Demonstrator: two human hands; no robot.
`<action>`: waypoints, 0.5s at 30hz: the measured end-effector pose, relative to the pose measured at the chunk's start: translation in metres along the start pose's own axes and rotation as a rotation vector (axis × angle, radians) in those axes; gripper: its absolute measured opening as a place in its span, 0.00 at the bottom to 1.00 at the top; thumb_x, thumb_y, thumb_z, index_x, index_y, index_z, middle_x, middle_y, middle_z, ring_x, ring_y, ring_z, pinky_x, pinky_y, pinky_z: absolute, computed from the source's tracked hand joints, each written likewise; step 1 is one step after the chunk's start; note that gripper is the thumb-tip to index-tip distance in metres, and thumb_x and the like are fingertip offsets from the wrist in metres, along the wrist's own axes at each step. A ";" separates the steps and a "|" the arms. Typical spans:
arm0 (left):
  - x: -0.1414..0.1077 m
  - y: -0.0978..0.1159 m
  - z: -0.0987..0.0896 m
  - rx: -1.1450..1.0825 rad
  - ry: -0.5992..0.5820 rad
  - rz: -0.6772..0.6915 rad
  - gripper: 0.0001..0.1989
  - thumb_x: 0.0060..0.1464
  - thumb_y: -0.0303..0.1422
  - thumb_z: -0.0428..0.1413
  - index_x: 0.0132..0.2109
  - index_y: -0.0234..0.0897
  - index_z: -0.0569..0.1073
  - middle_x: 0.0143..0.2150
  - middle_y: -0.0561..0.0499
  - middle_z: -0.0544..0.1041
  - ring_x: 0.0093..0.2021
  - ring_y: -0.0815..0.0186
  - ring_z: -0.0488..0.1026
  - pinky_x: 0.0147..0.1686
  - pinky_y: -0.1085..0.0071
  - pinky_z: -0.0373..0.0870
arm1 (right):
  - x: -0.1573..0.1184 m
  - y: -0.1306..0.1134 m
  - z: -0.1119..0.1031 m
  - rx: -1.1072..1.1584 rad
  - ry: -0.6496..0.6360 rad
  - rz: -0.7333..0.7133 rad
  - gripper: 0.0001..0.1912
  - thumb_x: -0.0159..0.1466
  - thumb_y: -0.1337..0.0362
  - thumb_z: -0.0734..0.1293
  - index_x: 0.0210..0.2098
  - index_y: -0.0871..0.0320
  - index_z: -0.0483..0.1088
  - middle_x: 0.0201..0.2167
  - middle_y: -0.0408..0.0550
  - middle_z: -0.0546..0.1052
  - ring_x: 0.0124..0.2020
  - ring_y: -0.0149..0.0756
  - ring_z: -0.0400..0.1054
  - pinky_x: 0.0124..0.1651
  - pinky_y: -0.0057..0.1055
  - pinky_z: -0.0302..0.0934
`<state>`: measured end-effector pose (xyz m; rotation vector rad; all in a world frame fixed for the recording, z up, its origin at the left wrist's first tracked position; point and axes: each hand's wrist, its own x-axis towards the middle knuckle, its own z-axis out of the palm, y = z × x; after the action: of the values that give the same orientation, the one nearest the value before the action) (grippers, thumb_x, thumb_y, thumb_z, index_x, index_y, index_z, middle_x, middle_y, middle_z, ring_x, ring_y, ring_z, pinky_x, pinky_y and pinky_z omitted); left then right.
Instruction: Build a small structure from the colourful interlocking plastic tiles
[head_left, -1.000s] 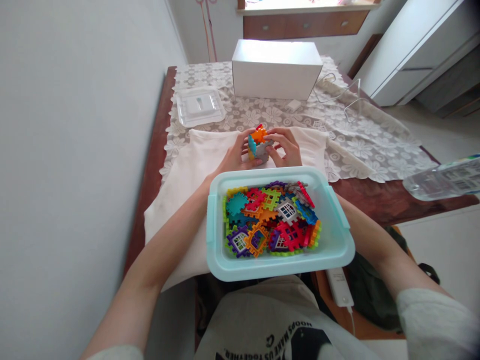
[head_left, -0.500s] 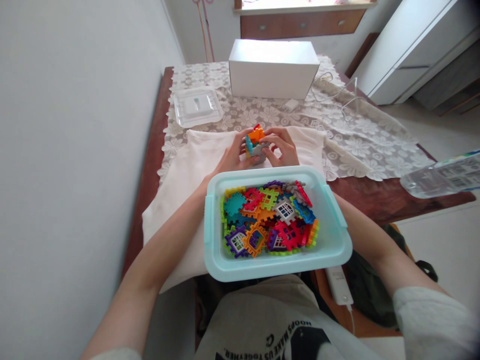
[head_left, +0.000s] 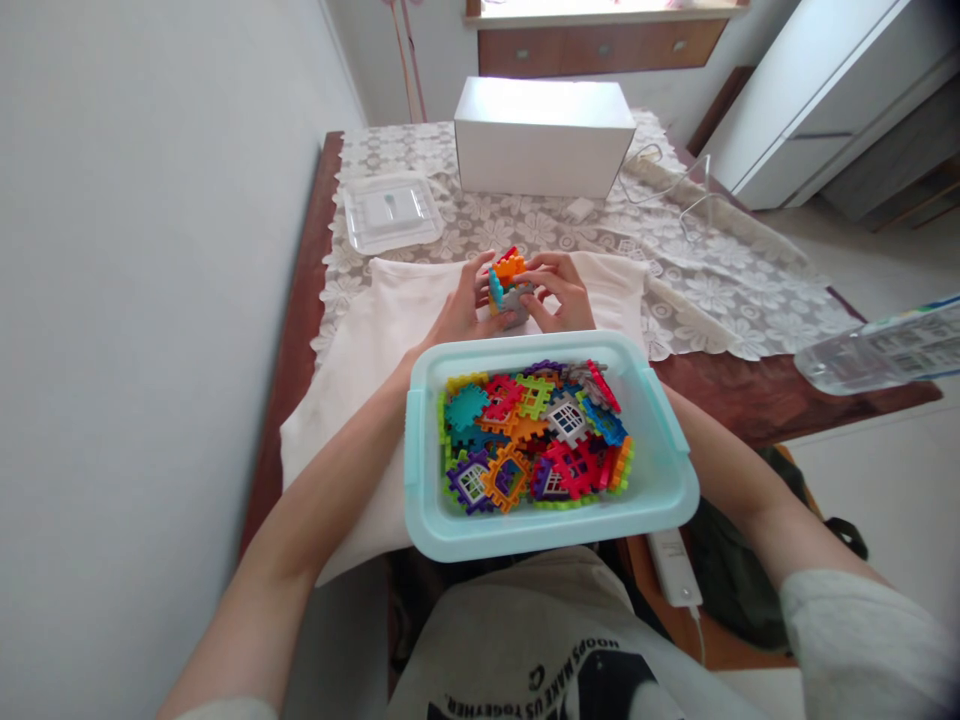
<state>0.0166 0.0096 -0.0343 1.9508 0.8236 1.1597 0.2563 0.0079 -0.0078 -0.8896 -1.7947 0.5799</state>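
Upper centre of the frame: small block assembly point(head_left: 513, 293), orange, blue and grey, above the tub point(head_left: 551, 545). Risk, judged: uneven thumb pressure could pop a joint apart. Left hand point(head_left: 463, 306) part-open, cupping its left side; right hand point(head_left: 564, 296) pinching the grey piece, fingers curled. 2 hands, 1 assembly; white cloth point(head_left: 360, 400) beneath.

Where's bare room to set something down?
Between left forearm and clear lid, bare white cloth. Right, open lace between white cloth and bottle. Crowded: around the toy in left hand and right hand, and the tub's left and middle, heaped with pieces.
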 end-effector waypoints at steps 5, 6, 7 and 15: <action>0.000 0.001 0.004 -0.019 0.093 -0.040 0.56 0.57 0.57 0.78 0.81 0.51 0.60 0.74 0.38 0.81 0.69 0.42 0.85 0.70 0.40 0.85 | 0.000 0.003 -0.001 0.037 -0.004 -0.085 0.13 0.72 0.49 0.73 0.54 0.28 0.85 0.64 0.47 0.81 0.55 0.55 0.79 0.47 0.64 0.84; 0.001 0.002 0.005 -0.033 0.105 -0.045 0.54 0.56 0.58 0.78 0.80 0.51 0.63 0.73 0.38 0.82 0.69 0.41 0.85 0.70 0.39 0.85 | -0.001 0.004 0.000 0.044 0.007 -0.113 0.14 0.72 0.50 0.73 0.55 0.29 0.85 0.66 0.47 0.81 0.56 0.55 0.79 0.48 0.63 0.85; 0.002 0.003 0.006 -0.043 0.108 -0.051 0.52 0.57 0.59 0.77 0.78 0.49 0.65 0.73 0.37 0.83 0.69 0.40 0.85 0.69 0.39 0.85 | -0.001 0.005 0.000 0.048 0.018 -0.140 0.14 0.72 0.52 0.74 0.56 0.32 0.86 0.67 0.47 0.80 0.57 0.55 0.79 0.49 0.62 0.85; 0.006 0.018 0.006 -0.089 0.086 -0.101 0.46 0.57 0.55 0.78 0.73 0.43 0.72 0.71 0.35 0.84 0.71 0.41 0.84 0.70 0.44 0.83 | 0.000 0.006 -0.004 0.026 0.034 -0.211 0.16 0.79 0.47 0.70 0.58 0.40 0.89 0.72 0.49 0.80 0.63 0.54 0.79 0.70 0.60 0.78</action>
<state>0.0277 0.0027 -0.0187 1.7777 0.8899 1.2062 0.2617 0.0117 -0.0106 -0.6780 -1.8181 0.4493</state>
